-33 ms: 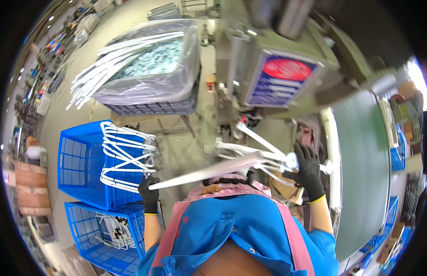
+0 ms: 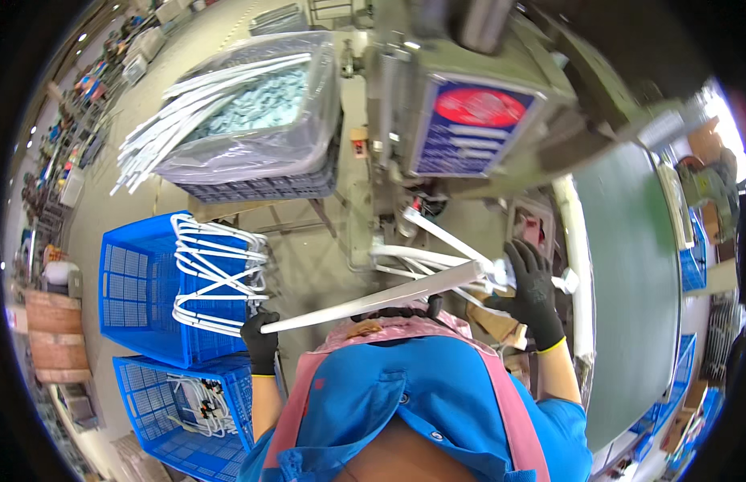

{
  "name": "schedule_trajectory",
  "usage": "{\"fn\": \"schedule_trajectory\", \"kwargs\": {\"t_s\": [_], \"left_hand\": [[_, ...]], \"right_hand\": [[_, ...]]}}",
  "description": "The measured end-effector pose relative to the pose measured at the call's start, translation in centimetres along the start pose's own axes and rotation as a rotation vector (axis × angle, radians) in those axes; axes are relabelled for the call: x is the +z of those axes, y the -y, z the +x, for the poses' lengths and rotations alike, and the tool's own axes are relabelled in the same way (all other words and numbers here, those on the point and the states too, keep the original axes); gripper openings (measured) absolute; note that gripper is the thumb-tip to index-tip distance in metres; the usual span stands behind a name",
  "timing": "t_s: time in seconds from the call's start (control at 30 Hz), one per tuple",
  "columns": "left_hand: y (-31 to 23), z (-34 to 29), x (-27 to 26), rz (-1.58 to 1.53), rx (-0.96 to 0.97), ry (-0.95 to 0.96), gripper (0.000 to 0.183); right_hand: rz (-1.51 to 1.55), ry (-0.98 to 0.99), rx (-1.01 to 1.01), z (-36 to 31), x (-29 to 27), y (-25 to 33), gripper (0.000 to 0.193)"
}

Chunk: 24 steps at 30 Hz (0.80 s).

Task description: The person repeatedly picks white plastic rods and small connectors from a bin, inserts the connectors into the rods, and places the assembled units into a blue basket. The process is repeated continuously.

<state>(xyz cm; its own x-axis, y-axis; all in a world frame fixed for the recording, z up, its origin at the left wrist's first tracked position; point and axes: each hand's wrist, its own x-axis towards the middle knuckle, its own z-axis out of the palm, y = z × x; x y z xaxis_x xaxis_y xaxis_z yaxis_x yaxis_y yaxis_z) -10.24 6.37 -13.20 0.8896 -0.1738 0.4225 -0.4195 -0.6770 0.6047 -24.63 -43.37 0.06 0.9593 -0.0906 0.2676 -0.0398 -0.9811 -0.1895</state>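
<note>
Head view is showing a person in a blue shirt and pink apron standing at a green machine (image 2: 469,96), both hands in black gloves. The left hand (image 2: 260,337) is clenching around the near-left end of a long white plastic bar (image 2: 373,299), which is slanting up and to the right across the body. The right hand (image 2: 533,289) is spreading its fingers over the bar's far-right end, just beside a cluster of similar white bars (image 2: 425,257) fanning out from the machine's lower front; whether those fingers are actually closing on the bar or only pressing against it cannot be told.

To the left, an upper blue crate (image 2: 136,281) is carrying a crossed stack of bent white frames (image 2: 216,273) on its right rim, touching the left hand's end of the bar. A lower blue crate (image 2: 180,418) is sitting nearer, with a few white pieces inside. Farther off, a grey crate lined with a clear bag (image 2: 252,120) is holding more white bars that are sticking out to the left.

Handling this well, by the look of it, is asking for a firm left grip near the end so the long bar is not sagging, and for the right hand to be steadying the far end clear of the neighbouring bars, so nothing is snagging on the stacked frames.
</note>
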Motion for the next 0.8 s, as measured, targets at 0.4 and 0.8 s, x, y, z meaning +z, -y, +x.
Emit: {"fn": "schedule_trajectory", "kwargs": {"t_s": [0.4,0.8], "left_hand": [[-16.3,6.7,2.8,-0.059,0.326,0.621,0.025],[-22.1,13.4,11.7,-0.077,0.652,0.55,0.03]], "right_hand": [[1.676,-0.463,0.699,-1.1,2.0,0.3,0.023],[1.365,-0.655,0.984,-4.9,3.7,-12.1,0.028]]}}
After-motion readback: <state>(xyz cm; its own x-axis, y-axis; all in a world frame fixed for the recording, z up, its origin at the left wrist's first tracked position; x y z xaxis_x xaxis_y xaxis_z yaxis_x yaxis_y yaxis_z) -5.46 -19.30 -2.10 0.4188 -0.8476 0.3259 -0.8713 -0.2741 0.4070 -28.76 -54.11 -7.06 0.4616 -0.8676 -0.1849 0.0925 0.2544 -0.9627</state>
